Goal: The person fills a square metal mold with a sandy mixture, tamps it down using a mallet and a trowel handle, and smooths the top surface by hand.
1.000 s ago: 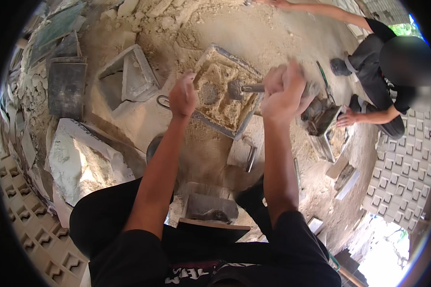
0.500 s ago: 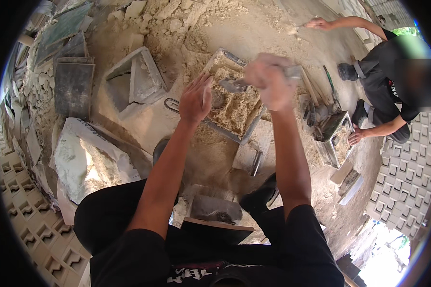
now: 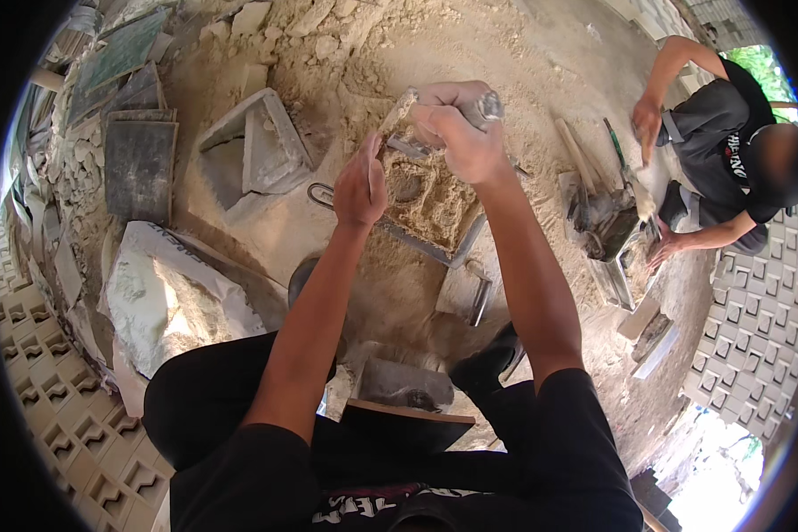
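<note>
A square mould frame (image 3: 421, 246) packed with crumbly tan sand (image 3: 434, 208) lies on the ground ahead of me. At its upper left side is my left hand (image 3: 361, 188), fingers stretched and side by side, nothing gripped; whether it touches the rim I cannot tell. Above the far part of the sand, my right hand (image 3: 465, 133) is closed round a short hand tool. The tool's thick grey handle end (image 3: 489, 106) sticks out on the right of the fist, and its flat metal end (image 3: 406, 146) shows low on the left, over the sand.
A wire loop (image 3: 317, 193) juts out left of the frame. Beyond it stands a broken grey box mould (image 3: 270, 146). White powder fills an opened sack (image 3: 164, 297). On the right, a co-worker (image 3: 727, 133) crouches at another mould box (image 3: 614, 279). Patterned blocks (image 3: 754, 319) are stacked behind.
My right hand has moved left and slightly up with the tool, nearer my left hand. My left hand has turned more edge-on. The co-worker's outstretched arm has come back down toward their mould box.
</note>
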The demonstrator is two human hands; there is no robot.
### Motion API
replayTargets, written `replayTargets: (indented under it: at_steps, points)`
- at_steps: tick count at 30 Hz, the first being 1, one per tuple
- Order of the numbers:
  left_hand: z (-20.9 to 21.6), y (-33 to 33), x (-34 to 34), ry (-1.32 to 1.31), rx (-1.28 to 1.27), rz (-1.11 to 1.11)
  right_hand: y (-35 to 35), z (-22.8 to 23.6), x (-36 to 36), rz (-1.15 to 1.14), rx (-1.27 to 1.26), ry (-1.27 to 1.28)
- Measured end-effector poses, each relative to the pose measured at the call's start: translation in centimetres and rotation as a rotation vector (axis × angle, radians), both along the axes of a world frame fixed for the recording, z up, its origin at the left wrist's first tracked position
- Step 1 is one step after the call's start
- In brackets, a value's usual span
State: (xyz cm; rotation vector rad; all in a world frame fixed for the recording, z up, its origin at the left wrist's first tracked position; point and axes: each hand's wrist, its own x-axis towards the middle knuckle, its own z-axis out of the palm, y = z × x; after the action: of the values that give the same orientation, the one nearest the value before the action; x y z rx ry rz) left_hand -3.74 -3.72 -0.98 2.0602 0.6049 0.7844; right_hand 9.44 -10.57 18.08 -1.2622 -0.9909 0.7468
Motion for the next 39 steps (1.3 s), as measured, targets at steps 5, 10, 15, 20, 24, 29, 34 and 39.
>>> replayTargets:
  at_steps: [5, 10, 15, 20, 24, 29, 34, 39]
  points:
    - [-0.8, 0.6, -0.3, -0.076, 0.049, 0.069, 0.1, 1.6, -1.2, 0.034, -0.013, -0.125]
    - [-1.1, 0.3, 0.0, -0.073, 0.076, 0.017, -0.1, 1.3, -1.1, -0.023, -0.067, -0.105]
    - [-0.3, 0.1, 0.0, 0.022, 0.1, -0.035, -3.4, 0.5, -1.0, -0.196, 0.138, 0.11]
    - [-0.2, 0.2, 0.2, -0.01, 0.123, -0.036, -4.7, -2.3, -1.5, -0.337, 0.131, -0.059]
    - [-0.3, 0.4, -0.1, 0.034, 0.228, -0.08, -4.7, 0.3, -2.9, -0.526, 0.044, 0.035]
    - [0.0, 0.0, 0.1, 0.066, 0.278, -0.165, -5.5, -0.2, -4.8, -0.719, 0.111, 0.109]
    - [0.0, 0.0, -0.1, 0.077, 0.284, -0.203, -6.2, 0.3, -6.2, -0.803, 0.12, 0.022]
    - [-0.3, 0.1, -0.2, 0.082, 0.265, -0.206, -6.5, 0.8, -6.0, -0.796, 0.085, 0.104]
